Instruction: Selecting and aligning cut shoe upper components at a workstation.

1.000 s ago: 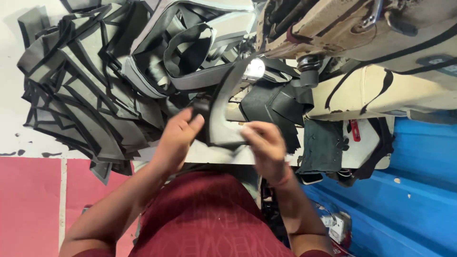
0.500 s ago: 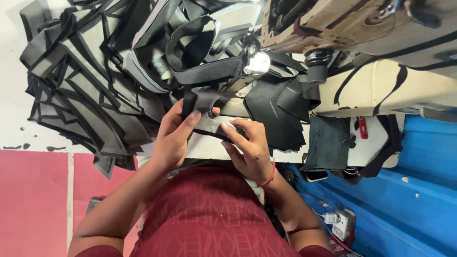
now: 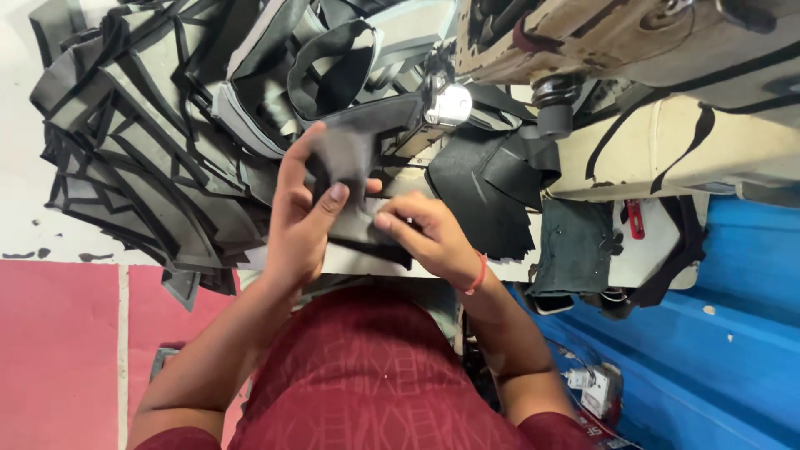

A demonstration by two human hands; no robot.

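Your left hand (image 3: 298, 218) pinching a dark grey cut fabric piece (image 3: 354, 179), your right hand (image 3: 427, 237) gripping its lower edge, heap of grey-black fabric cutouts (image 3: 142, 142) at the worktable's (image 3: 667, 142) left end.

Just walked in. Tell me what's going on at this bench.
A person in a dark red top holds a dark grey cut fabric piece with both hands over the edge of a workbench. The left hand pinches it with thumb on top; the right hand, with a red thread at the wrist, grips its lower edge. A big heap of similar grey and black pieces lies to the left, and a sewing machine sits above.
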